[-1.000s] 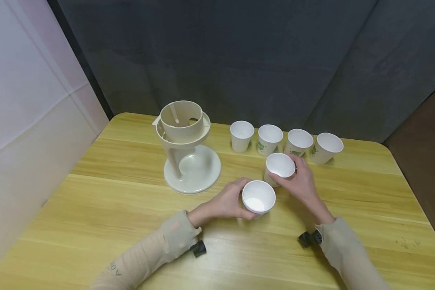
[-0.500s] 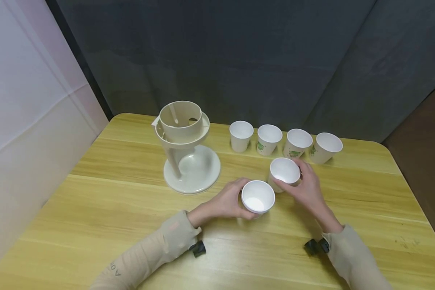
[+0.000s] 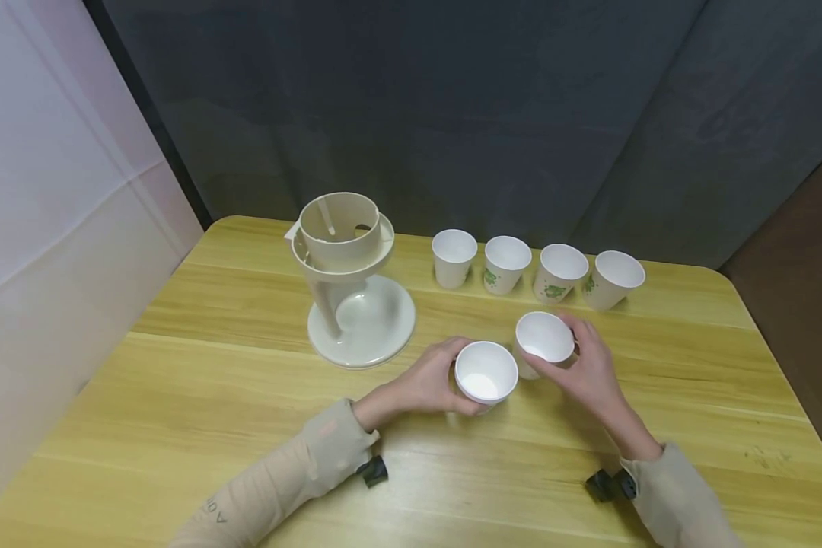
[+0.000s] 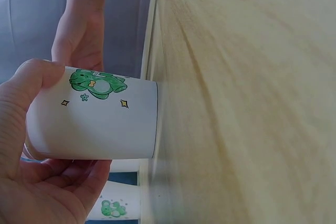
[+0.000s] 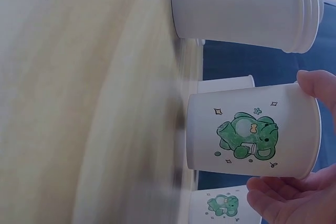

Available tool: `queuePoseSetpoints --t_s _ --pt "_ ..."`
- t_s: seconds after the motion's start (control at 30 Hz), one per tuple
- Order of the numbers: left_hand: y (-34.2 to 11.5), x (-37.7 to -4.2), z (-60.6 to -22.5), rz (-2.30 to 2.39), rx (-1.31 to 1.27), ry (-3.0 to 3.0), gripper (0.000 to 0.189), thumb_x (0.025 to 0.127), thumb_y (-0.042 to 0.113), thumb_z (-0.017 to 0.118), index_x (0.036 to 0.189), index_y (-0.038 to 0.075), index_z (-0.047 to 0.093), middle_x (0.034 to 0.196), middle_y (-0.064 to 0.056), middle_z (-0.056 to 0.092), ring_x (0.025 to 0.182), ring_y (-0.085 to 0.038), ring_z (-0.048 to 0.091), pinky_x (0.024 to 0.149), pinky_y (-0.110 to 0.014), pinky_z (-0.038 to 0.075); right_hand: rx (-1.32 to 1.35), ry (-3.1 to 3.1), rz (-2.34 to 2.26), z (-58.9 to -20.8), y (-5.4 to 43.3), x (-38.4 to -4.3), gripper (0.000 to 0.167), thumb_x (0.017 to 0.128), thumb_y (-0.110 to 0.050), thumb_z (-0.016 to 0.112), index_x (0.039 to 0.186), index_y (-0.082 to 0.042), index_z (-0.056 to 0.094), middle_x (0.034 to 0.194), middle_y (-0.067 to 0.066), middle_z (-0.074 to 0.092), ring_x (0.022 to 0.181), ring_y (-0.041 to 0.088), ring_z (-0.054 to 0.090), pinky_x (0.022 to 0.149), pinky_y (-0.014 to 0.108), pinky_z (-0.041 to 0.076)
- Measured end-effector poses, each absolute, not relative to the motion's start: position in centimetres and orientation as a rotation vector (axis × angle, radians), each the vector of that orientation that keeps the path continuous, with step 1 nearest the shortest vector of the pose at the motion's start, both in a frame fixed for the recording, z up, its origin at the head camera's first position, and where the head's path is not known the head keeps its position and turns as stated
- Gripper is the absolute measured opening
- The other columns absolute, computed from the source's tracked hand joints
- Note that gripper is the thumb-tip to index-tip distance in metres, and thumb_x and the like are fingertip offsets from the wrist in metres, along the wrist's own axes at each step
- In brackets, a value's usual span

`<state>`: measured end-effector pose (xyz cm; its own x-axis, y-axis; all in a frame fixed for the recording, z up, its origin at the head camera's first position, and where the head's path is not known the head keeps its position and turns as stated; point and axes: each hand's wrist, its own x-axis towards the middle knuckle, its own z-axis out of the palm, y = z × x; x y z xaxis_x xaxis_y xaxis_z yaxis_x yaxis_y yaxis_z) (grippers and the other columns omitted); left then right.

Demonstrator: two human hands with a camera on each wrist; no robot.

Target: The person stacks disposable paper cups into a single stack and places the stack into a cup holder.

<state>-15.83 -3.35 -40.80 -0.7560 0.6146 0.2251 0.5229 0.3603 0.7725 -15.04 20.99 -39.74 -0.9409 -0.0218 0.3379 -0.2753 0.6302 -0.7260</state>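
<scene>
My left hand [image 3: 428, 378] grips a short stack of white paper cups [image 3: 486, 371], upright near the middle of the table. Several nested rims show on this stack [image 5: 239, 9] in the right wrist view; a green bear print faces my left wrist camera. Just to its right and slightly farther back, my right hand [image 3: 592, 371] holds a single paper cup [image 3: 544, 337] between thumb and fingers near the rim. That cup [image 5: 247, 135] is upright, its base close over the tabletop, with a green bear on its side. The cup and the stack stand close together.
Several paper cups [image 3: 507, 255] stand upright in a row along the table's [image 3: 199, 380] back edge. Left of them is a cream plastic stand with a round base [image 3: 383, 323] and a ring-shaped upper holder [image 3: 342, 228]. A dark curtain [image 3: 411, 114] hangs behind.
My right hand has drawn the single cup toward me and slightly right, away from the back row. My left hand and the stack have stayed in place.
</scene>
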Motion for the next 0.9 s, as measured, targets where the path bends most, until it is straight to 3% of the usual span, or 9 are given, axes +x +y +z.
queuePoseSetpoints --t_s 0.27,0.5,0.9 --pt "-3.3 -15.9 -40.8 1.361 1.040 2.504 0.070 0.063 0.019 0.085 0.122 -0.001 0.052 0.113 -0.009 0.059 0.102 -0.020 0.057 0.090 -0.029 0.046 0.245 -2.575 1.191 -39.7 21.6 -13.9 0.066 0.064 -0.011 0.084 0.119 0.006 0.052 0.109 0.019 0.055 0.097 0.027 0.053 0.079 0.011 0.039" --pt "-3.3 -15.8 -40.8 1.365 1.043 2.502 0.070 0.063 0.019 0.084 0.122 -0.001 0.052 0.113 -0.010 0.059 0.101 -0.020 0.057 0.089 -0.029 0.046 0.251 -2.591 1.157 -39.7 21.8 -12.8 0.063 0.064 -0.014 0.085 0.116 0.004 0.054 0.106 0.016 0.056 0.094 0.024 0.053 0.076 0.015 0.042" --pt "-3.3 -15.9 -41.0 1.361 1.049 2.502 0.071 0.063 0.020 0.084 0.122 -0.001 0.052 0.113 -0.011 0.059 0.101 -0.021 0.057 0.089 -0.029 0.046 0.252 -2.595 1.124 -38.6 22.1 -10.9 0.068 0.063 -0.014 0.085 0.121 0.001 0.054 0.113 0.014 0.057 0.094 0.011 0.048 0.076 0.005 0.037"
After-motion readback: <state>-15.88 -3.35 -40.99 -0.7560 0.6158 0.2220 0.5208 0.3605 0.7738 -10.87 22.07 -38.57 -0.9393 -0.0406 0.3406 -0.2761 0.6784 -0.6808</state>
